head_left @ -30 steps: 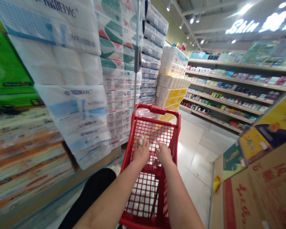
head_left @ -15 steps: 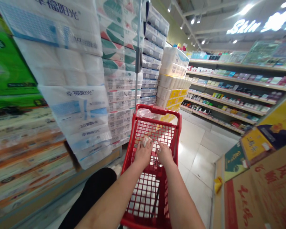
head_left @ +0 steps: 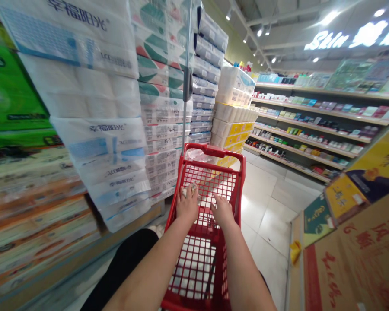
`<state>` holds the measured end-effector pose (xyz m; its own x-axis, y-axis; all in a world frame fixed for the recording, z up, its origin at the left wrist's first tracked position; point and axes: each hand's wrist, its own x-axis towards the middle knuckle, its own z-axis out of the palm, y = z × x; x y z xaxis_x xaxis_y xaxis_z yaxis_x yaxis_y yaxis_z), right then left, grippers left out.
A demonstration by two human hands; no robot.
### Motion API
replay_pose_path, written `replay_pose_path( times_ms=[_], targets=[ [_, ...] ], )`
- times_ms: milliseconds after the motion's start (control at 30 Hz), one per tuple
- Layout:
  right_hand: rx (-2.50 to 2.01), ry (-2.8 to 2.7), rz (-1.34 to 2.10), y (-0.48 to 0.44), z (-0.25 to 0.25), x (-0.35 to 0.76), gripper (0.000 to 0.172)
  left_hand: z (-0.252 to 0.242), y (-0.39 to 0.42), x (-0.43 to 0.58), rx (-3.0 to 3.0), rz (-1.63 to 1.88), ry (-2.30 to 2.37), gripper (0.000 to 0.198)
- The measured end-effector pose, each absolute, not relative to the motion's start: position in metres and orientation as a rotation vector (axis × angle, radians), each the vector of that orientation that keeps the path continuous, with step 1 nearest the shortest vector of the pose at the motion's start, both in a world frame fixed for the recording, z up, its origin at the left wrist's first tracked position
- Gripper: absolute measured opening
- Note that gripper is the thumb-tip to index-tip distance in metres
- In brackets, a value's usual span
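My left hand [head_left: 187, 206] is over the mesh seat of a red shopping basket trolley [head_left: 210, 149]. Its fingers are curved over a small whitish crumpled thing [head_left: 193, 188], partly hidden and too small to name. To its right, my right hand [head_left: 223, 211] hovers above the same red mesh with its fingers apart and nothing in them. Neither hand is on the trolley's top handle bar. Through the lower grid, pale floor shows.
On the left rise wrapped toilet roll packs [head_left: 110, 151] and tissue packs [head_left: 162, 103]. A thin metal pole [head_left: 185, 116] stands beside the trolley. Cardboard boxes [head_left: 359, 255] line the right. Farther back are shelves [head_left: 311, 106] of small boxed goods. Tiled floor [head_left: 266, 203] runs between.
My left hand has moved left across the mesh, away from my right hand, and the whitish thing has moved with it. My right hand has stayed nearly still.
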<state>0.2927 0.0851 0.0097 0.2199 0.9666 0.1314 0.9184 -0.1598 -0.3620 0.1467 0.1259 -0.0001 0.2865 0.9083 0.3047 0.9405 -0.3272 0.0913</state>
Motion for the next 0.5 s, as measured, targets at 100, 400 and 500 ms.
replay_pose_path(
  times_ms=[100, 400, 500],
  targets=[
    [-2.123, -1.741, 0.177, 0.085, 0.010, 0.293, 0.050, -0.002, 0.119, 0.153, -2.484, -0.440, -1.685, 0.061],
    [-2.126, -1.728, 0.203, 0.085, 0.010, 0.292, 0.052, 0.001, 0.125, 0.147, -2.461, -0.478, -1.777, 0.063],
    [-2.111, -1.723, 0.192, 0.084, 0.010, 0.292, 0.050, -0.003, 0.124, 0.148, -2.497, -0.505, -1.678, 0.062]
  ],
)
